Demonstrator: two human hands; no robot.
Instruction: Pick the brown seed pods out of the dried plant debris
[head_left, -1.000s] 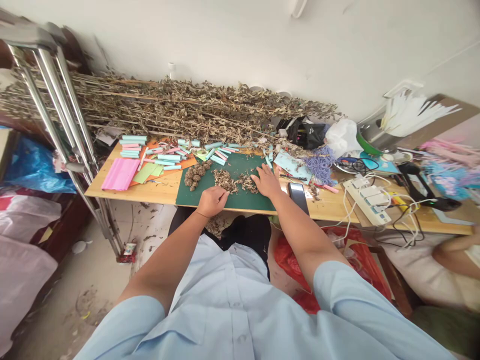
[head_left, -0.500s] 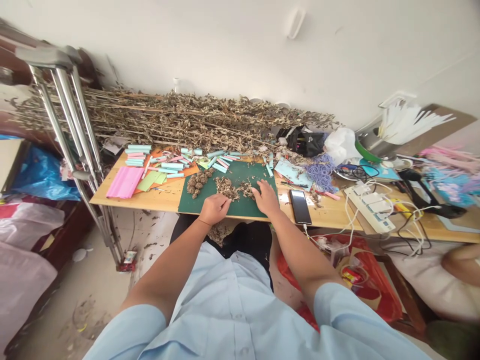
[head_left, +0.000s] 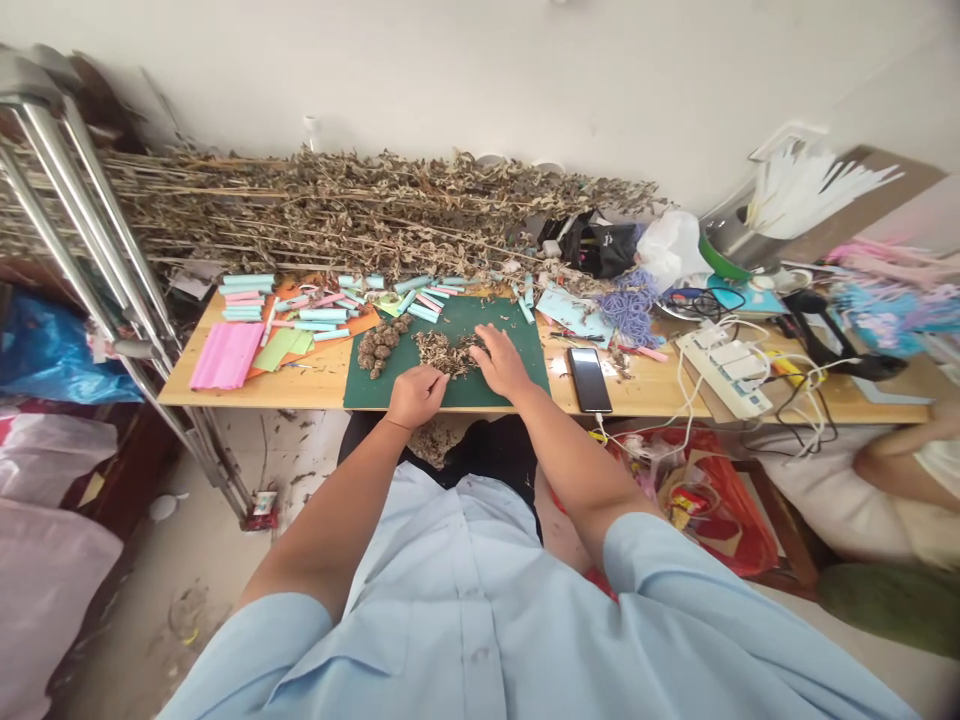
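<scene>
Loose dried leaves [head_left: 442,352] lie in a small heap on a green cutting mat [head_left: 457,312] at the table's front edge. My left hand [head_left: 416,397] rests at the near edge of the mat, its fingers curled closed beside the heap; what they hold, if anything, is hidden. On the heap's right side my right hand [head_left: 501,362] reaches over the mat with fingers stretched and apart, the fingertips at the leaves. A cluster of brown dried balls [head_left: 380,347] sits on the mat's left part.
Bundled dried stems [head_left: 330,210] run along the wall behind. Rolled paper tubes [head_left: 319,315] and pink paper sheets [head_left: 226,356] lie left. A charging phone [head_left: 589,380], purple cord [head_left: 630,305] and a power strip [head_left: 724,370] are right. Metal crutches [head_left: 97,220] lean left; another person's arm [head_left: 900,460] shows right.
My right hand has shifted inward to the heap, bringing its leaves closer together. My left hand stays closed at the mat's near edge. The camera view has also shifted.
</scene>
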